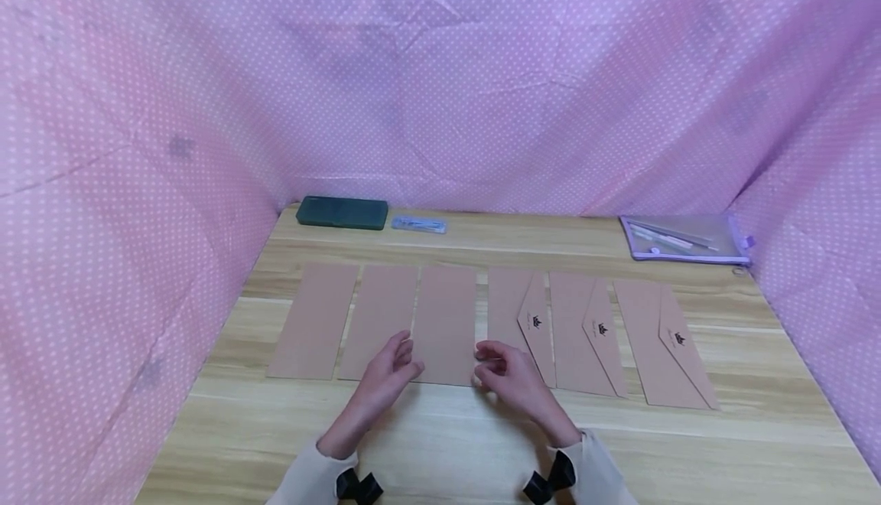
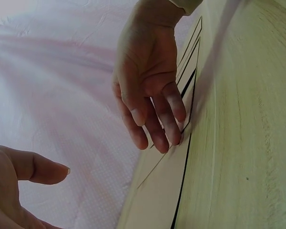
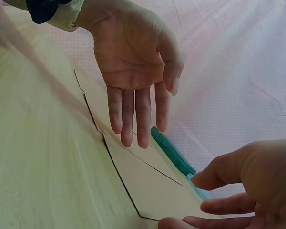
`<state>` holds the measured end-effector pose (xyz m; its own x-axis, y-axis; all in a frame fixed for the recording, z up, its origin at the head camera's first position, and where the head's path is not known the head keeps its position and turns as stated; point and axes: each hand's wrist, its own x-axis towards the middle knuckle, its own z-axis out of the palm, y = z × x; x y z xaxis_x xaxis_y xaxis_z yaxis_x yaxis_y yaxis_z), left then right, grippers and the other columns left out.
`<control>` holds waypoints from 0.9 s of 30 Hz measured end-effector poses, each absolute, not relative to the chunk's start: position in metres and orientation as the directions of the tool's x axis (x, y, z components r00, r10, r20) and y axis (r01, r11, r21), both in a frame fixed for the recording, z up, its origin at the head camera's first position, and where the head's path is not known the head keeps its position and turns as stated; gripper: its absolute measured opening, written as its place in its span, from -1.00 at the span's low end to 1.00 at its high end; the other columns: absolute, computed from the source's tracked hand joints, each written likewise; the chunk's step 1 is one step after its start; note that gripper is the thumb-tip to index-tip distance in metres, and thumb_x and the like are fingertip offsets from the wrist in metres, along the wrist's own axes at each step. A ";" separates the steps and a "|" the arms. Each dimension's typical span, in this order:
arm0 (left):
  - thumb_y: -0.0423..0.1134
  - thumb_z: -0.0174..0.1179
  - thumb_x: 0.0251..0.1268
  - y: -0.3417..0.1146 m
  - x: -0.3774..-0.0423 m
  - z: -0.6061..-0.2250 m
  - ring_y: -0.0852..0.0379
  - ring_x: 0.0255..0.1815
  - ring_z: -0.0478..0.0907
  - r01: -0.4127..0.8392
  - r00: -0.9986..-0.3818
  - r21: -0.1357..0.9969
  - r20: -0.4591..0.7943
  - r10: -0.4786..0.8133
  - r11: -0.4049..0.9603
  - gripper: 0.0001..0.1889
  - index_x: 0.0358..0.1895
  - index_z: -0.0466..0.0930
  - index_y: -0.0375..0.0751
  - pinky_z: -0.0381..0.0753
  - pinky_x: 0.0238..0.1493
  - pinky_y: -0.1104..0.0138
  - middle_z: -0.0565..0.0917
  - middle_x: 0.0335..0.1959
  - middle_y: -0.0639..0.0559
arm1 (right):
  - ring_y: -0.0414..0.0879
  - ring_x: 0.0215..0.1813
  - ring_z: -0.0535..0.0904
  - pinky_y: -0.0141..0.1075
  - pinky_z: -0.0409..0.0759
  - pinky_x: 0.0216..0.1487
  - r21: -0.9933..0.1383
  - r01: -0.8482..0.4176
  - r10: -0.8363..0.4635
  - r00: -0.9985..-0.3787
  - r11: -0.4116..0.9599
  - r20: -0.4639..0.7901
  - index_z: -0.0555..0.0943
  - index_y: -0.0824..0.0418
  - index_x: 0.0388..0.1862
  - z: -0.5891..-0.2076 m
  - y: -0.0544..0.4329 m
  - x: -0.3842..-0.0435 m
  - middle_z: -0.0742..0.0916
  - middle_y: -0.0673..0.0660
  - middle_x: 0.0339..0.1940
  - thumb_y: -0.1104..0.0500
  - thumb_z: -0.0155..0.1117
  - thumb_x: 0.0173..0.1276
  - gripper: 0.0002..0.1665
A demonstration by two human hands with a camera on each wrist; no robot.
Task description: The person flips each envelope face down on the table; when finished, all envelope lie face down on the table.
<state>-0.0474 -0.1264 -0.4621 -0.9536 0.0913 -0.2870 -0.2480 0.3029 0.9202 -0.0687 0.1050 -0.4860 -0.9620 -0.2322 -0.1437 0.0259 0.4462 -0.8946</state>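
Observation:
Three plain brown envelopes (image 1: 446,314) lie to the left in a row on the wooden table. Three more envelopes (image 1: 505,298) to the right show pointed flaps printed with a black crown. My left hand (image 1: 388,375) is at the lower left edge of the third plain envelope, fingers extended and slightly bent. My right hand (image 1: 512,375) is by that envelope's lower right edge, over the first flapped envelope, its fingers loosely bent. The palms face each other with nothing gripped. In the right wrist view the left hand (image 3: 133,71) has straight fingers.
Along the back edge lie a dark green case (image 1: 342,213) and a small blue clear packet (image 1: 418,224). A purple-edged zip pouch (image 1: 688,229) with pens sits at the back right. Pink dotted cloth (image 1: 440,92) hangs around the table (image 1: 447,451) on the back and sides.

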 end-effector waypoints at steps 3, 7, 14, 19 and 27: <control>-0.28 0.13 0.37 -0.122 -0.048 -0.462 -0.40 0.48 0.29 -0.217 -0.959 0.925 -0.261 0.108 0.311 -0.30 0.50 0.12 -0.46 0.37 0.44 -0.15 0.27 0.49 -0.48 | 0.02 -0.04 0.75 -0.28 0.72 0.02 -0.898 0.014 -0.245 -0.960 0.440 -0.136 0.58 0.41 0.17 -0.486 0.110 -0.069 0.77 0.26 -0.01 0.31 0.33 0.26 -0.53; -0.26 0.14 0.37 -0.115 -0.048 -0.463 -0.35 0.48 0.31 -0.169 -0.964 0.922 -0.229 0.137 0.349 -0.31 0.49 0.15 -0.44 0.37 0.43 -0.14 0.29 0.49 -0.43 | 0.08 0.00 0.75 -0.22 0.73 0.04 -0.904 0.004 -0.255 -0.959 0.428 -0.125 0.57 0.39 0.20 -0.485 0.121 -0.072 0.76 0.30 0.04 0.29 0.34 0.30 -0.52; -0.24 0.16 0.29 -0.101 -0.050 -0.471 -0.42 0.39 0.40 -0.047 -0.968 0.902 -0.147 0.202 0.430 -0.32 0.44 0.24 -0.45 0.44 0.36 -0.19 0.38 0.41 -0.50 | 0.14 0.06 0.73 -0.27 0.74 -0.01 -0.911 0.029 -0.209 -0.970 0.411 -0.125 0.55 0.37 0.23 -0.483 0.142 -0.081 0.72 0.36 0.14 0.32 0.33 0.32 -0.51; -0.23 0.17 0.25 -0.089 -0.051 -0.478 -0.35 0.41 0.42 0.029 -0.963 0.892 -0.096 0.253 0.450 -0.33 0.41 0.29 -0.45 0.40 0.41 -0.17 0.41 0.40 -0.45 | 0.20 0.07 0.72 -0.28 0.75 -0.06 -0.892 0.020 -0.147 -0.985 0.453 -0.096 0.54 0.40 0.24 -0.482 0.160 -0.091 0.70 0.40 0.15 0.34 0.30 0.34 -0.52; -0.24 0.18 0.24 -0.071 -0.052 -0.483 -0.26 0.36 0.50 0.118 -0.947 0.871 -0.047 0.318 0.478 -0.37 0.38 0.34 -0.43 0.44 0.39 -0.12 0.50 0.36 -0.35 | 0.23 0.04 0.72 -0.01 0.71 0.07 -0.823 -0.054 -0.111 -0.994 0.565 -0.011 0.54 0.42 0.23 -0.487 0.180 -0.103 0.72 0.40 0.08 0.33 0.29 0.36 -0.54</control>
